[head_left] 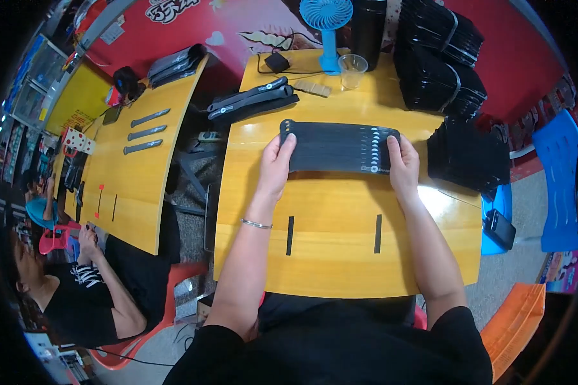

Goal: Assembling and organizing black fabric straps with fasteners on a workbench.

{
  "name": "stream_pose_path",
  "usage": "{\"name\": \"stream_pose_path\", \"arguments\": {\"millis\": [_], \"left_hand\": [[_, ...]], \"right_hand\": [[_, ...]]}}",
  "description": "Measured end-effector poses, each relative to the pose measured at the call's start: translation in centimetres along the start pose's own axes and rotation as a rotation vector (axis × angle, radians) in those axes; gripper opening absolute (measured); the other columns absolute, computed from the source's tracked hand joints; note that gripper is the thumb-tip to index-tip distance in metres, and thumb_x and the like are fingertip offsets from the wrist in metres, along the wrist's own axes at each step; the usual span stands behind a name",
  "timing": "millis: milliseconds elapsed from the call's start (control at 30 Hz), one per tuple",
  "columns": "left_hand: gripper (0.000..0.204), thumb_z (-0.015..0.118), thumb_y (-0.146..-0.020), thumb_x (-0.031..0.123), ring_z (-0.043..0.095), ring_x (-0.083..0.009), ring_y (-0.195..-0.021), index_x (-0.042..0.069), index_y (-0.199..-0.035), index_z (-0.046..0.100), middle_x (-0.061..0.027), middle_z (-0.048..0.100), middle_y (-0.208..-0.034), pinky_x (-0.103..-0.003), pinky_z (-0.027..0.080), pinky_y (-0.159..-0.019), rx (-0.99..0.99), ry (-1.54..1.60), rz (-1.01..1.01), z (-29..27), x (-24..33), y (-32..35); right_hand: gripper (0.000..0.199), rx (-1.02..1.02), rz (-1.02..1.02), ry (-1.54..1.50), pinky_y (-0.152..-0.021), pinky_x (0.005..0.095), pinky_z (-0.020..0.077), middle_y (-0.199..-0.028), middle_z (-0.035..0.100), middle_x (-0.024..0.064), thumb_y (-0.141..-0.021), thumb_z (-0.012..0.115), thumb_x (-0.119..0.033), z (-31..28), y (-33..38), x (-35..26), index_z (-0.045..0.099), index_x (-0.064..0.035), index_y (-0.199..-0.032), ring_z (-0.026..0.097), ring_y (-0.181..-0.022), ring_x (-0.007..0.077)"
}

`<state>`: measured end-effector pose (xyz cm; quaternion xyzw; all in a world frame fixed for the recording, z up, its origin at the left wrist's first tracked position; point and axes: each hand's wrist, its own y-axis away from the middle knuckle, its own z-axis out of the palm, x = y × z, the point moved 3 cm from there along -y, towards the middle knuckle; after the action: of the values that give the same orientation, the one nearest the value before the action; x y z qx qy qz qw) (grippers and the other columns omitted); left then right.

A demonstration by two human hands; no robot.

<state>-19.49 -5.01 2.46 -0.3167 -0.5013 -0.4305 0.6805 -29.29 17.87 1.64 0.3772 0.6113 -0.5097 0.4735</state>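
Observation:
Above the yellow table, both my hands hold a fan of overlapping black straps stretched out flat. The straps have rounded ends, and a column of small white marks runs down near their right end. My left hand grips the left end, thumb on top. At the right end my right hand does the same, its fingers partly hidden beneath. Nearer to me, a left dark strip and a right dark strip lie upright on the tabletop, apart from each other.
Bundled black straps lie at the back left. A blue fan and a clear cup stand behind. Black packages and a dark stack fill the right. A seated person is at the left-hand table.

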Motion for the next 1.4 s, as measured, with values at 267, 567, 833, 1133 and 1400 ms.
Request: {"name": "stream_pose_path", "arguments": {"millis": [267, 567, 833, 1133, 1400], "left_hand": [[0.03, 0.046, -0.098, 0.032, 0.05, -0.0027, -0.053, 0.004, -0.099, 0.058, 0.0036, 0.058, -0.071, -0.017, 0.042, -0.046, 0.012, -0.127, 0.024, -0.7, -1.0, 1.0], [0.028, 0.042, -0.1, 0.03, 0.05, -0.0035, -0.053, 0.007, -0.096, 0.057, 0.0027, 0.058, -0.073, -0.018, 0.039, -0.044, 0.07, -0.109, 0.045, -1.3, -1.4, 0.6], [0.032, 0.041, -0.099, 0.036, 0.044, -0.0032, -0.043, 0.008, -0.089, 0.054, 0.0043, 0.053, -0.063, -0.018, 0.032, -0.036, 0.092, -0.255, 0.039, -1.8, -1.9, 0.9], [0.033, 0.04, -0.1, 0.034, 0.05, -0.004, -0.054, 0.006, -0.096, 0.056, 0.0015, 0.057, -0.073, -0.019, 0.037, -0.043, 0.139, -0.209, -0.03, -1.3, -0.9, 1.0], [0.031, 0.044, -0.099, 0.024, 0.057, -0.0117, -0.095, -0.001, -0.111, 0.056, -0.0041, 0.06, -0.105, -0.027, 0.045, -0.086, 0.268, -0.009, 0.083, 5.7, 6.1, 0.1]], "right_hand": [[0.022, -0.019, -0.012, 0.017, -0.062, 0.0216, 0.0428, -0.075, 0.061, 0.0012, -0.095, 0.054, -0.018, 0.4, 0.2, -0.1, 0.06, 0.0032, -0.094, 0.051, -0.069, 0.0052], [0.024, -0.009, -0.093, 0.15, -0.057, 0.0289, 0.042, -0.065, 0.055, 0.0112, -0.094, 0.053, -0.021, -0.1, -0.1, 0.2, 0.058, 0.0015, -0.091, 0.05, -0.06, 0.0116], [0.024, -0.036, -0.034, 0.059, -0.061, 0.0319, 0.0452, -0.072, 0.061, 0.0156, -0.092, 0.055, -0.023, 0.1, -0.1, -0.1, 0.06, 0.0007, -0.088, 0.06, -0.065, 0.0222], [0.025, -0.016, -0.015, 0.098, -0.06, 0.0371, 0.0465, -0.074, 0.062, 0.0193, -0.093, 0.052, -0.025, -0.2, 0.4, -2.0, 0.059, -0.0006, -0.093, 0.062, -0.068, 0.0335], [0.023, 0.06, -0.339, 0.255, -0.055, 0.0364, 0.0466, -0.07, 0.06, 0.0204, -0.089, 0.059, -0.024, -6.6, -0.7, -14.4, 0.058, -0.0015, -0.093, 0.062, -0.061, 0.0321]]}}
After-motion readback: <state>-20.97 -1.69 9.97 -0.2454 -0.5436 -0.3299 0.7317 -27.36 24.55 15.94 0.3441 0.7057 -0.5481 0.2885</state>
